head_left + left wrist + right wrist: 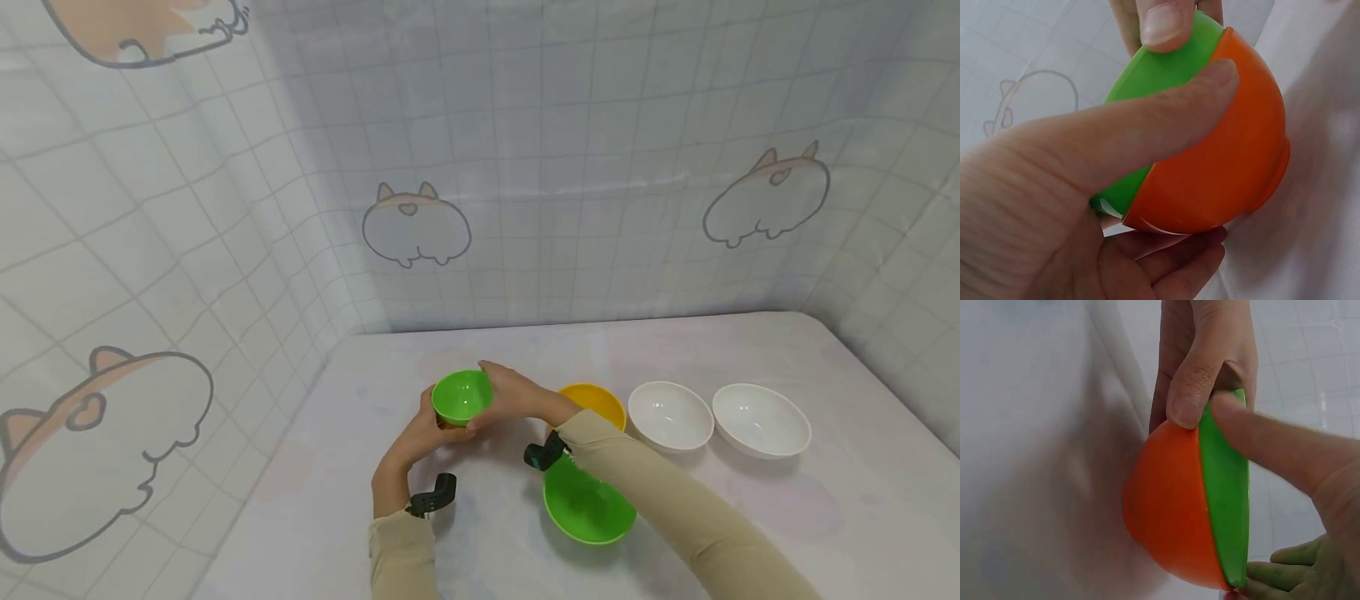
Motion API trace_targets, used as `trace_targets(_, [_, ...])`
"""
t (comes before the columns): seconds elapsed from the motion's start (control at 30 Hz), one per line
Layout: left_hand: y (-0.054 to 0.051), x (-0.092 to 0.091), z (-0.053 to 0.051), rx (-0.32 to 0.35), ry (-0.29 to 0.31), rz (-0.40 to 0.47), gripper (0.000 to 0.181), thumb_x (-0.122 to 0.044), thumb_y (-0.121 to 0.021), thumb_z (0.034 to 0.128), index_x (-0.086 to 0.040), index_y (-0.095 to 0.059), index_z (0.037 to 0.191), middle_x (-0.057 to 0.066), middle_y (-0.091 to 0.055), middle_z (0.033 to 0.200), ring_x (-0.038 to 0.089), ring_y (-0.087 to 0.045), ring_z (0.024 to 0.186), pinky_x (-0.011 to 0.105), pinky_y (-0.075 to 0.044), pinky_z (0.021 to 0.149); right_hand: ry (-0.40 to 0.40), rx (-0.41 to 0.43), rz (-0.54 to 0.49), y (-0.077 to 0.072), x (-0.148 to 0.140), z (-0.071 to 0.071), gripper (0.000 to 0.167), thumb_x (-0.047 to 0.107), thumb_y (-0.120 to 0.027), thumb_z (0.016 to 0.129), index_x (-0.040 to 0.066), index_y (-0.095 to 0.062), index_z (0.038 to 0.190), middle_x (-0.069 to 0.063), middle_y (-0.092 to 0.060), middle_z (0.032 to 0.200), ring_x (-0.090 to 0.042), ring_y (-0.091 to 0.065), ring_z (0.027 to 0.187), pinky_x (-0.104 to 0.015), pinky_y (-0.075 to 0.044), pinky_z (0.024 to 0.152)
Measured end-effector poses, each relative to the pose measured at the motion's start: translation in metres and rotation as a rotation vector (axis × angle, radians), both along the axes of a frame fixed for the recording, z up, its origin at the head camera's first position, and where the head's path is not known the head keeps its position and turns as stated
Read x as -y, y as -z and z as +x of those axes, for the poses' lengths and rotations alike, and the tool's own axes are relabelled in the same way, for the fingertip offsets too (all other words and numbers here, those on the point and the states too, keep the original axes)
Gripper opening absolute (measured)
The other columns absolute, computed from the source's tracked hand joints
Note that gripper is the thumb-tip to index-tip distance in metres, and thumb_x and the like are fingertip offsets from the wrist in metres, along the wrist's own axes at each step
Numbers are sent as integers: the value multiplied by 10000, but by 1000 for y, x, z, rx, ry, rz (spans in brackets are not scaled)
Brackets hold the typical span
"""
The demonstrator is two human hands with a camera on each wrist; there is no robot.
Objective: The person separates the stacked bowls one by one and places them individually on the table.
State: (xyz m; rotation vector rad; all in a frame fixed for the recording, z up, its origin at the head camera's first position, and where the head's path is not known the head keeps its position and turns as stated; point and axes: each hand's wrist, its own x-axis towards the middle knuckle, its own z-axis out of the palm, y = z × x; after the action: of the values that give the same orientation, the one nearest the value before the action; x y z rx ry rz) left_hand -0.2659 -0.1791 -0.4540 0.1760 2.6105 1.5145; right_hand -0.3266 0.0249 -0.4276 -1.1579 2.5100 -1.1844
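A small green bowl (461, 398) sits nested in an orange bowl (1235, 144), its green side standing out above the orange rim. My left hand (420, 439) grips the orange bowl from the left, the thumb lying across the green side onto the orange wall and the fingers underneath. From the right, my right hand (513, 395) holds the green bowl, with its thumb (1272, 440) on the near side and the fingers at the far side. The orange base faces down toward the table; whether it touches the cloth I cannot tell.
A larger green bowl (588, 512) stands below my right forearm, which partly covers it. Behind the forearm is a yellow bowl (596, 398). Two white bowls, one nearer (670, 417) and one further right (760, 421), stand side by side. Patterned cloth walls (525, 167) surround the table.
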Motion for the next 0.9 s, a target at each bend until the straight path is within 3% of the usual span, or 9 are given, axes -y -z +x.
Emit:
trace_targets(0.13, [0,1,1,-12,7,-20,1082,-309,-838,744,-21,-109,1491,220,-394,1419,364,-376,1309,586,-286,1037,-37,-26,17,-1,5,-2,865,305,-900,658,-70,-462,1304,-158,-589,1177,-289,-567,1079,-396,-449,928])
trace_targets(0.33, [-1,1,1,2,9,-13,1061,-278,-833,758,-41,-107,1495,206,-403,1419,347,-375,1315,576,-278,1048,7,-50,118,-7,10,-3,880,363,-882,678,-55,-445,1318,-126,-595,1162,-239,-581,1049,-372,-476,884])
trace_targets(0.7, [-1,1,0,-1,3,-8,1052,-280,-838,755,-49,-124,1492,187,-426,1402,330,-395,1302,560,-294,1043,57,-136,226,-14,12,0,1054,399,-879,672,-135,-336,1400,-227,-529,1252,-348,-513,1125,-448,-456,919])
trace_targets(0.9, [0,1,-1,-6,-3,-21,1058,-286,-840,751,-51,-126,1496,186,-434,1398,326,-407,1293,556,-305,1036,36,-165,246,-17,12,-1,966,403,-879,664,-107,-423,1346,-201,-563,1203,-322,-539,1085,-448,-436,919])
